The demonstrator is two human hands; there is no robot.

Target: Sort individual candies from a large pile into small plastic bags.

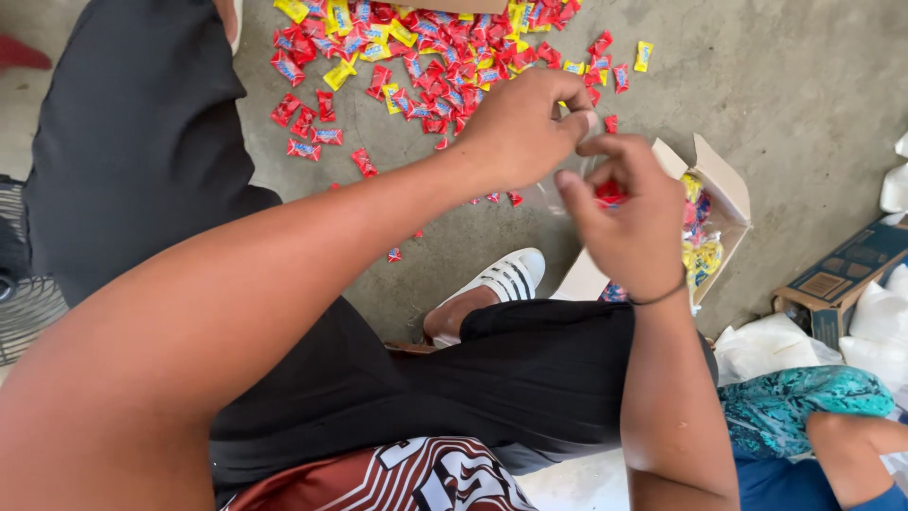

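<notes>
A concrete floor [804, 85] carries a wide scatter of red and yellow wrapped candies [426, 57], and an open cardboard box [724, 189] of filled packets sits just beside the hands. The step looks like filling: the left hand [515, 128] pinches the mouth of a small clear bag [567, 180] (hard to make out), which hangs mouth-up, long axis roughly vertical. The right hand [634, 213] curls closed on red candy [610, 194] at the bag's opening; dropping it in calls for a steady mouth.
</notes>
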